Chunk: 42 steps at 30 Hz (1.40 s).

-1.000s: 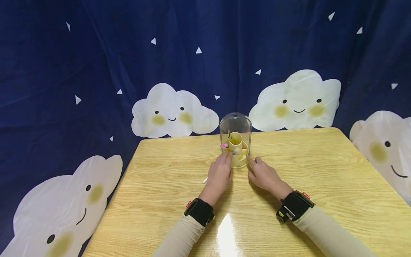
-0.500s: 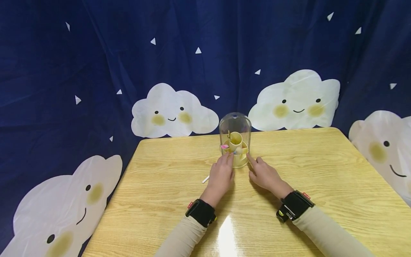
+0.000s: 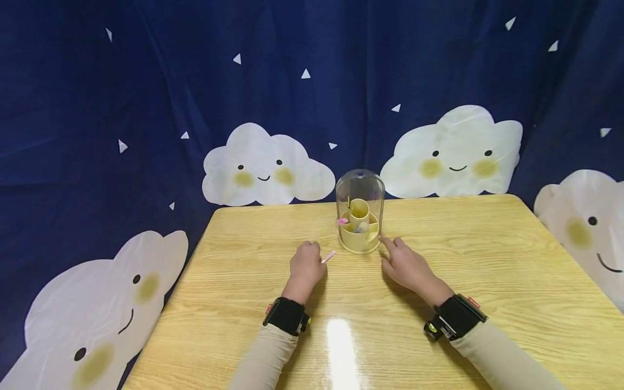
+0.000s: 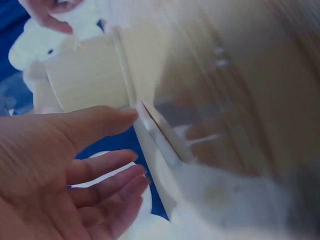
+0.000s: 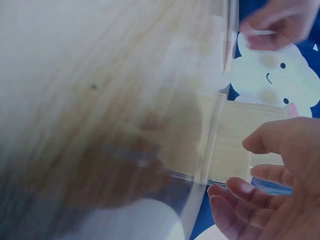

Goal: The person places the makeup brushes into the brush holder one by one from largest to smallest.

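Observation:
A clear dome case [image 3: 361, 187] stands upright at the table's back, over a cream divided holder [image 3: 357, 244] with a central cup [image 3: 359, 210]. Something pink [image 3: 343, 221] shows at its left side. My left hand [image 3: 306, 264] is low over the table, left of the case, beside a thin white stick [image 3: 329, 257]. In the left wrist view the thumb tip is right at one end of the stick [image 4: 160, 135], with the other fingers apart from the thumb. My right hand [image 3: 407, 265] has its index fingertip at the holder's lower right edge, fingers loosely bent.
The wooden table [image 3: 234, 325] reaches back to a dark blue curtain [image 3: 273, 32] with white smiling clouds [image 3: 455, 151]. A bright light reflection [image 3: 339, 346] lies on the tabletop between the forearms. Each wrist wears a black camera band [image 3: 287, 317].
My left hand has drawn back from the front of the case and moved down and left to the white stick. My right hand has stayed at the case's right side.

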### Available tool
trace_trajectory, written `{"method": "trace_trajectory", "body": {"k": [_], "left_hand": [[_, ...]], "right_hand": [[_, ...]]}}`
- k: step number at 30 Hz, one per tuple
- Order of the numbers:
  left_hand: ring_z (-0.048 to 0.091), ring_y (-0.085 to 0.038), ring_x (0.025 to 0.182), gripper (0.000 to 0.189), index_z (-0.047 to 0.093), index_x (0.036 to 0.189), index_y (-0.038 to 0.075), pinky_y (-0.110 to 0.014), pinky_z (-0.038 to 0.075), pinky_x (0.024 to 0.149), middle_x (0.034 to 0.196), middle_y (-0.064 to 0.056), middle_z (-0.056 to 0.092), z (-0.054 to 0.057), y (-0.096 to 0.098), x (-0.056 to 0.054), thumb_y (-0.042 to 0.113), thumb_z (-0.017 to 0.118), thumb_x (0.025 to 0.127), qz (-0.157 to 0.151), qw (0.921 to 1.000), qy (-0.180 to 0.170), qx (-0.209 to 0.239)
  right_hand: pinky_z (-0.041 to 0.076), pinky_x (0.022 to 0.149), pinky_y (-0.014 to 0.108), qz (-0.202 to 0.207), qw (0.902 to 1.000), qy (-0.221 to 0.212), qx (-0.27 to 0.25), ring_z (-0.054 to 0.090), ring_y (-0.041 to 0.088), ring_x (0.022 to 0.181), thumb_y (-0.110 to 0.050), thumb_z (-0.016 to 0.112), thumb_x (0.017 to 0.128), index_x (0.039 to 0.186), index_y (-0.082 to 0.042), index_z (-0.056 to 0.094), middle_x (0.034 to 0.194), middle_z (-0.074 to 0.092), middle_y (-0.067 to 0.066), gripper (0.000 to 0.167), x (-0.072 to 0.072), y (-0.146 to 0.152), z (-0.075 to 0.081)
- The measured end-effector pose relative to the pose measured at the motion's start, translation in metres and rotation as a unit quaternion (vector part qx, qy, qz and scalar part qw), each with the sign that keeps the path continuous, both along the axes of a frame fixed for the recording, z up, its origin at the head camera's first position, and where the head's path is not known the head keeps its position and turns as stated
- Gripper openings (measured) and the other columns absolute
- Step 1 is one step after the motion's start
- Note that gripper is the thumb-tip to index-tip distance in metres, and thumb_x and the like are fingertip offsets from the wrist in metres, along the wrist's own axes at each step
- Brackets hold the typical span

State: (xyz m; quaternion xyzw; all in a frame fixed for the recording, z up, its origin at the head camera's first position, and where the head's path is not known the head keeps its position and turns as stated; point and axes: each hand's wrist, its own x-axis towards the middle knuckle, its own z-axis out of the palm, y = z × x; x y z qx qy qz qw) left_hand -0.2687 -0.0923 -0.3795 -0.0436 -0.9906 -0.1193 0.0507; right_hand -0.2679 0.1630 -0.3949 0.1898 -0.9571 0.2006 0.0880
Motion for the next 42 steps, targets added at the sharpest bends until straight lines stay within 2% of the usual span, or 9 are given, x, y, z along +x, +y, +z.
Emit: {"method": "trace_trajectory", "body": {"k": [3,6,16,22,28,31,35,39,42], "left_hand": [[0.066,-0.026,0.080,0.021,0.067,0.088,0.006,-0.038,0.057,0.060,0.084,-0.009,0.063,-0.003,-0.009,0.001,0.017,0.084,0.083,0.014,0.9989,-0.042,-0.016],[0.066,-0.024,0.072,0.019,0.069,0.086,0.007,-0.036,0.056,0.058,0.077,-0.006,0.064,-0.006,-0.014,0.001,0.019,0.084,0.084,0.021,0.9977,-0.062,-0.020],[0.064,-0.020,0.062,0.010,0.073,0.082,0.007,-0.034,0.054,0.053,0.071,-0.005,0.065,-0.008,-0.015,0.000,0.012,0.077,0.089,0.020,0.9960,-0.077,-0.041],[0.065,-0.021,0.065,0.013,0.070,0.084,0.008,-0.036,0.055,0.056,0.074,-0.005,0.065,-0.008,-0.008,0.004,0.015,0.072,0.094,-0.027,0.9965,-0.072,-0.032],[0.056,-0.014,0.063,0.014,0.066,0.086,0.009,-0.029,0.046,0.052,0.075,-0.001,0.061,-0.001,0.011,0.013,0.018,0.070,0.096,-0.078,0.9940,-0.043,0.063],[0.051,-0.010,0.061,0.012,0.065,0.089,0.009,-0.024,0.041,0.050,0.074,0.002,0.058,0.002,0.023,0.017,0.018,0.069,0.097,-0.098,0.9875,-0.037,0.118],[0.050,-0.005,0.063,0.010,0.067,0.092,0.009,-0.019,0.041,0.053,0.077,0.004,0.059,0.001,0.039,0.020,0.017,0.069,0.097,-0.129,0.9755,-0.020,0.177],[0.054,-0.004,0.070,0.009,0.067,0.093,0.010,-0.017,0.044,0.059,0.082,0.004,0.061,0.000,0.053,0.024,0.018,0.070,0.096,-0.142,0.9708,0.010,0.193],[0.059,-0.006,0.075,0.008,0.066,0.095,0.011,-0.017,0.046,0.062,0.085,0.004,0.063,-0.001,0.060,0.027,0.018,0.070,0.097,-0.142,0.9704,0.026,0.194]], "right_hand": [[0.046,0.050,0.033,0.001,1.0000,0.007,-0.004,0.054,0.020,0.068,-0.013,0.067,0.091,0.136,0.002,0.057,0.106,0.060,0.022,0.048,0.004,-0.001,0.005],[0.046,0.050,0.033,0.005,0.9999,0.008,-0.007,0.055,0.020,0.069,-0.014,0.068,0.092,0.134,0.001,0.059,0.106,0.061,0.021,0.045,0.008,-0.002,0.009],[0.045,0.050,0.031,0.002,1.0000,0.004,0.003,0.051,0.017,0.067,-0.015,0.066,0.092,0.128,0.001,0.063,0.099,0.059,0.013,0.040,0.010,-0.001,0.007],[0.050,0.058,0.034,0.011,0.9993,-0.008,-0.034,0.056,0.019,0.072,-0.012,0.066,0.091,0.117,0.004,0.067,0.096,0.060,0.012,0.030,0.013,-0.004,0.009],[0.052,0.065,0.033,0.034,0.9901,-0.017,-0.135,0.060,0.020,0.073,-0.004,0.069,0.090,0.102,0.009,0.068,0.081,0.062,0.009,0.018,0.015,-0.013,0.011],[0.054,0.065,0.028,0.023,0.9803,-0.040,-0.192,0.063,0.018,0.072,-0.006,0.071,0.091,0.101,0.010,0.067,0.080,0.066,0.009,0.019,0.017,-0.018,0.012],[0.053,0.067,0.023,-0.031,0.9599,-0.076,-0.268,0.066,0.017,0.077,-0.013,0.072,0.093,0.106,0.008,0.065,0.088,0.070,0.012,0.025,0.019,-0.024,0.013],[0.054,0.068,0.020,-0.072,0.9278,-0.106,-0.351,0.066,0.012,0.079,-0.014,0.069,0.096,0.108,0.007,0.063,0.095,0.069,0.016,0.025,0.021,-0.029,0.013],[0.058,0.070,0.020,-0.075,0.9000,-0.122,-0.412,0.066,0.008,0.078,-0.008,0.067,0.097,0.110,0.010,0.059,0.098,0.066,0.021,0.024,0.022,-0.031,0.015]]}}
